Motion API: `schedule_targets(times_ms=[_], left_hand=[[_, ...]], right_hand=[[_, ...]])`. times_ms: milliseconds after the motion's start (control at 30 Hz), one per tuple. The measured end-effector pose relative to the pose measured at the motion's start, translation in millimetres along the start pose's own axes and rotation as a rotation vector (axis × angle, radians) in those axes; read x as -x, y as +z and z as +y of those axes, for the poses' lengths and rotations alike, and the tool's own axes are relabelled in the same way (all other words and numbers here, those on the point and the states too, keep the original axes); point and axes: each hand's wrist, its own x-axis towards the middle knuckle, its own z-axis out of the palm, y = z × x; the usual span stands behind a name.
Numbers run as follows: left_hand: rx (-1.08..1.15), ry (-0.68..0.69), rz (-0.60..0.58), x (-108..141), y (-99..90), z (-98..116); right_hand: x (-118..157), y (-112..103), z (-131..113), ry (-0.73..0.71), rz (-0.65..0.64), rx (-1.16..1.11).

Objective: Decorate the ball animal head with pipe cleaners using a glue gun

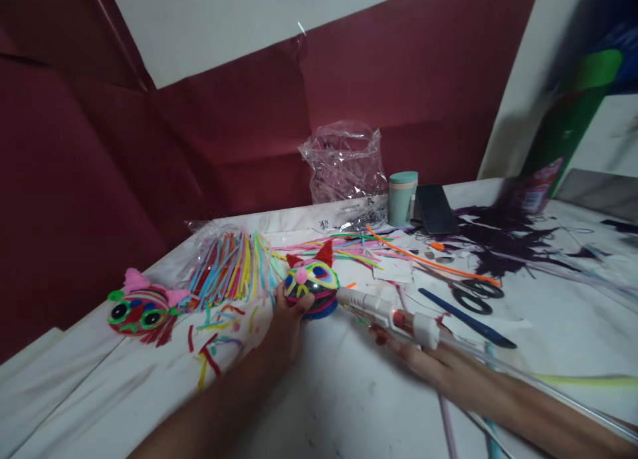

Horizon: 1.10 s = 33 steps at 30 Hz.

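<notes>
Head view: left hand [290,309] holds a cat-faced ball [315,289]; right hand [421,361] grips a glue gun [373,309].
The ball sits central on the surface [343,392], held from eight o'clock, seemingly leaving its three o'clock side free for the nozzle [344,297]; blur hides whether they touch.

A decorated eared ball [313,290] is held by the left hand [290,311]; a glue gun [381,314], held in the right hand [421,361], is pointed at its side.
</notes>
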Motion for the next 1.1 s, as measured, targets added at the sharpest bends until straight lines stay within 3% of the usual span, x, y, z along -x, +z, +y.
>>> schedule_targets(times_ms=[433,700,900,1100], left_hand=[[-0.001,-0.015,-0.008,-1.2,-1.8,-0.4],[-0.048,-0.021,-0.008,1.4,-0.7,-4.8],[-0.014,0.005,-0.017,-4.8,-6.8,-4.8],[-0.03,0.001,0.0,-4.5,-6.5,-7.2]], right_hand=[[0.2,2.3,-1.6,0.038,0.023,-0.031],[2.3,2.1,-4.5,-0.034,-0.062,-0.026],[3.7,2.4,4.2,0.047,0.048,0.012],[2.1,4.8,6.8,0.025,0.019,-0.006]])
